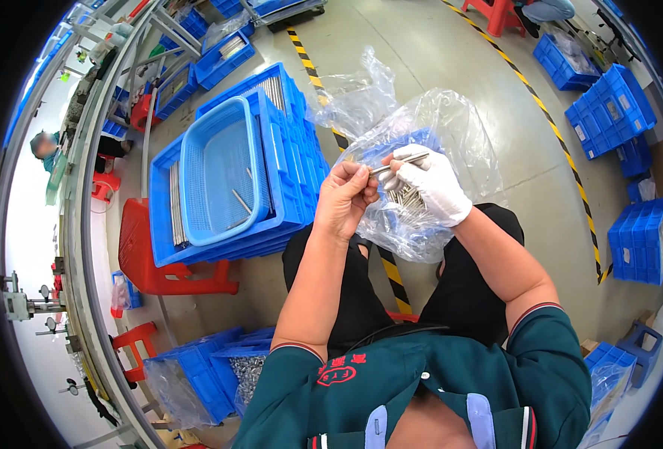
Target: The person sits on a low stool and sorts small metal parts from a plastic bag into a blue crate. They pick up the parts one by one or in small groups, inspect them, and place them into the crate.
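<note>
My left hand (344, 197) is bare and pinches the end of a thin metal rod (398, 165) together with the edge of a clear plastic bag (451, 131). My right hand (432, 182), in a white glove, grips the same rod from the other side, just above the bag's mouth. Inside the bag lies a bundle of several more metal rods (404, 197). The bag hangs over my lap, and both hands are held close together in front of me.
To my left a stack of blue crates (290, 161) rests on a red stool (152, 262), topped by a blue basket (219, 168) with a few rods. More blue crates (612, 108) stand at the right. Another person (45, 144) is at far left. A crate of small metal parts (245, 370) sits near my left knee.
</note>
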`<state>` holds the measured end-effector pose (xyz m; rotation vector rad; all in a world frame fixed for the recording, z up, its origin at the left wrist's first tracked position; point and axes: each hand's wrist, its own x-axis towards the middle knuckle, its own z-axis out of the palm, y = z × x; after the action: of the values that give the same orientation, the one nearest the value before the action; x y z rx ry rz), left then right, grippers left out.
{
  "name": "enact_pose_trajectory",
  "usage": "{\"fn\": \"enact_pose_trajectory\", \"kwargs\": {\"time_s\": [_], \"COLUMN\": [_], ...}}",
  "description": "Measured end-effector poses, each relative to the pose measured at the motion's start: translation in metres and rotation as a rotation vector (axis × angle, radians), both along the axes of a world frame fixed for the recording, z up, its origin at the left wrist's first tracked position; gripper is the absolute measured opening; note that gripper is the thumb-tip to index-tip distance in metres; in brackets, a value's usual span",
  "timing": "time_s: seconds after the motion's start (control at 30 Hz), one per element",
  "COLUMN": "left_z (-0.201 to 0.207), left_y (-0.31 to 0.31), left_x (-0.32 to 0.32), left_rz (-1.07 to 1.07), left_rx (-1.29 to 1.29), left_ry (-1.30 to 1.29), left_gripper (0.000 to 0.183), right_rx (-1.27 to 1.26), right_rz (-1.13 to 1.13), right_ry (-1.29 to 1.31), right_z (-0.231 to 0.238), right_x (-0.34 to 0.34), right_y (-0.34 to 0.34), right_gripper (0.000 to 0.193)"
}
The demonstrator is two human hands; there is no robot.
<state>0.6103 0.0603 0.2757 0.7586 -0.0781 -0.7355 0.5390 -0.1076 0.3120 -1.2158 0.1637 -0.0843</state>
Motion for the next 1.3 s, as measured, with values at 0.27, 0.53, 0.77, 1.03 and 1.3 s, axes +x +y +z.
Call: {"fn": "enact_pose_trajectory", "kwargs": {"time_s": [0.27,0.53,0.77,1.03,1.3], "left_z": [-0.001,0.003,0.000,0.003,0.014], "left_y": [-0.002,-0.002,-0.014,-0.014,-0.008], "left_x": [0.002,0.001,-0.006,-0.005,-0.012], "left_rz": [0.016,-0.026,-0.013,0.069,0.149], "left_rx": [-0.053,-0.119,-0.308,-0.095,0.195], "left_ry": [-0.019,0.101,0.129,-0.020,-0.198], "left_gripper": [0.007,0.005,0.005,0.011,0.013], "right_rx": [0.040,0.169,0.259,0.269,0.223], "right_rz": [-0.069,-0.057,-0.022,-0.068,-0.048], "right_ry": [-0.017,0.013,-0.013,0.002,0.025], "right_z": [-0.009,-0.009,-0.008,-0.014,-0.021], "right_x": [0.001,0.005,0.007,0.007,0.009], "right_y": [0.006,-0.002,0.001,0.004,0.004], "right_gripper": [0.018,0.019,0.020,0.021,0.022]}}
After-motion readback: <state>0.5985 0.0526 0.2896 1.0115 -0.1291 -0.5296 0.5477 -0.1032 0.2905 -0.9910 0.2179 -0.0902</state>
